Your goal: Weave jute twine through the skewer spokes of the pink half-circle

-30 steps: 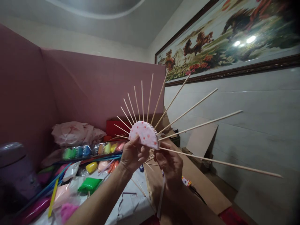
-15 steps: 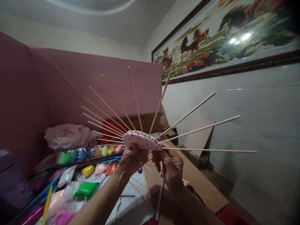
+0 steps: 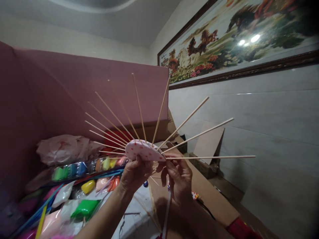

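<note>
A white disc with red dots point(image 3: 143, 151) is held up in the middle of the view, tilted so that it looks thin. Several thin wooden sticks point(image 3: 190, 122) fan out from its edge. My left hand point(image 3: 134, 174) grips the disc from below, its thumb against the dotted face. At the disc's right edge, the fingers of my right hand point(image 3: 178, 177) pinch around the base of the lowest right stick point(image 3: 211, 157). The underside of the disc is mostly hidden.
Packets of coloured clay point(image 3: 86, 208) and blue strips lie at the left, with a pinkish plastic bag point(image 3: 67, 147) behind. Loose sticks lie on a white sheet point(image 3: 134, 217) below my hands. Brown cardboard point(image 3: 211, 199) spreads to the right, under a framed horse picture point(image 3: 199, 49).
The disc and both hands have shifted slightly left in view. The disc is turned a little, showing more of its dotted face, and the right-hand sticks reach less far right.
</note>
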### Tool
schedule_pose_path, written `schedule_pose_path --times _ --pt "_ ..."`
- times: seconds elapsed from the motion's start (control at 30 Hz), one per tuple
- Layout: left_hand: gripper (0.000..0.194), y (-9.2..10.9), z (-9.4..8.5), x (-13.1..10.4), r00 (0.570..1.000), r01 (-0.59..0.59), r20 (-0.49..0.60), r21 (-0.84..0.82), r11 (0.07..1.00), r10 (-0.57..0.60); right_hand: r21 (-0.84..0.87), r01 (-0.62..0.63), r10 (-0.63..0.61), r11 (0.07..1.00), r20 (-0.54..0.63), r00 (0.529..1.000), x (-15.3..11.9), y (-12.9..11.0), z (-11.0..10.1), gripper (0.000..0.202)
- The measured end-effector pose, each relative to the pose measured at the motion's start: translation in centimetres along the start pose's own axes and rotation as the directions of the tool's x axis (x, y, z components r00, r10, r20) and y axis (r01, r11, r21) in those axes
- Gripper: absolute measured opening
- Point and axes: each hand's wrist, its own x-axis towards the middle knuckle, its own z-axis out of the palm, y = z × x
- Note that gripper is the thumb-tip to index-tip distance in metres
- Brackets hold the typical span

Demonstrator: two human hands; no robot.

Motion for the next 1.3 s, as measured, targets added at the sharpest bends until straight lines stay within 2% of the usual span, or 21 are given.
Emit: schedule_pose_path --times 0.27,0.5,0.67,0.83,0.97,1.1,1.3 --pt "0.019 0.9 -0.1 0.0 0.996 -0.050 -0.072 0.028 0.998 0.052 -0.018 -0.051 0.049 0.999 -0.075 0.996 0.6 0.5 -0.8 0.010" --pt "0.021 1.9 -0.4 -0.2 0.992 -0.050 -0.115 0.025 0.998 0.053 -0.021 -0.065 0.064 0.998 -0.036 0.997 1.0 0.9 -1.3 0.015" --pt "0.017 2.1 -1.1 -0.1 0.996 -0.075 -0.032 0.170 0.983 0.082 -0.024 -0.089 0.089 0.996 -0.001 0.996 0.7 1.2 -1.3 0.014" --pt "0.018 2.2 -2.2 -0.1 0.996 -0.091 0.026 0.295 0.951 0.087 -0.040 -0.122 0.120 0.992 -0.049 0.992 0.8 1.4 -1.3 0.016" --pt "0.024 2.5 -2.4 0.0 0.994 -0.111 0.048 0.345 0.932 0.101 -0.031 -0.112 0.109 0.993 -0.088 0.990 0.8 1.6 -1.4 0.015" --pt "0.023 2.5 -2.5 0.0 0.997 -0.071 -0.002 0.298 0.952 0.075 -0.041 -0.070 0.065 0.997 -0.106 0.992 0.8 1.5 -1.3 0.014" --pt "0.022 2.0 -2.6 -0.1 0.994 -0.046 -0.084 0.268 0.962 0.071 -0.096 -0.054 0.050 0.994 -0.040 0.998 0.9 1.1 -1.2 0.014"
